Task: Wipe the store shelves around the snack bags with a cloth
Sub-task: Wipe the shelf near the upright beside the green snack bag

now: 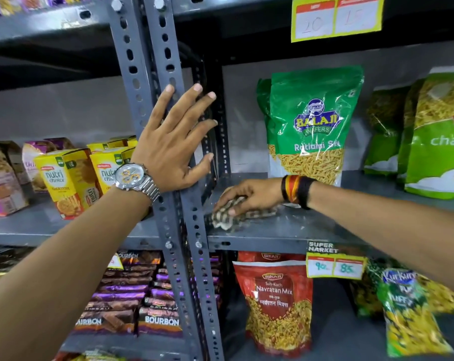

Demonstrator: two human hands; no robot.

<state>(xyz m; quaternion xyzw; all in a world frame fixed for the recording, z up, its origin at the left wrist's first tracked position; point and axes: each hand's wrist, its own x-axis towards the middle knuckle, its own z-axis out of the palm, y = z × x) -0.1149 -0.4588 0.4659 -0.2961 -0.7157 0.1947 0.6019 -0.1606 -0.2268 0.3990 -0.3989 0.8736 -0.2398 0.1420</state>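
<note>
Your right hand (249, 195) lies flat, fingers together, pressing a checked cloth (236, 213) onto the grey metal shelf (285, 230); the cloth sits at the shelf's left front corner, just beside the perforated upright post (173, 178). Your left hand (173, 149) is spread wide, its palm against that post, a steel wristwatch (134, 179) on the wrist. At 1 o'clock from the cloth, close behind your right wrist, a green Balaji Ratlami Sev bag (314, 126) stands upright on the same shelf, its clear lower window showing thin yellow sev, with a second green bag touching it behind. At 3 o'clock along the shelf stand more green sev bags (434, 142), also showing yellow strands. On the shelf below, at 5 o'clock from the cloth, a red Bikaji Navratan Mix bag (278, 303) shows a yellow mix through its window, and a green Kurkure bag (408, 313) leans to its right. Across the post, at 9 o'clock, yellow Nutri Choice biscuit boxes (64, 181) stand closed; beneath them lie stacked Bourbon biscuit packs (132, 303).
</note>
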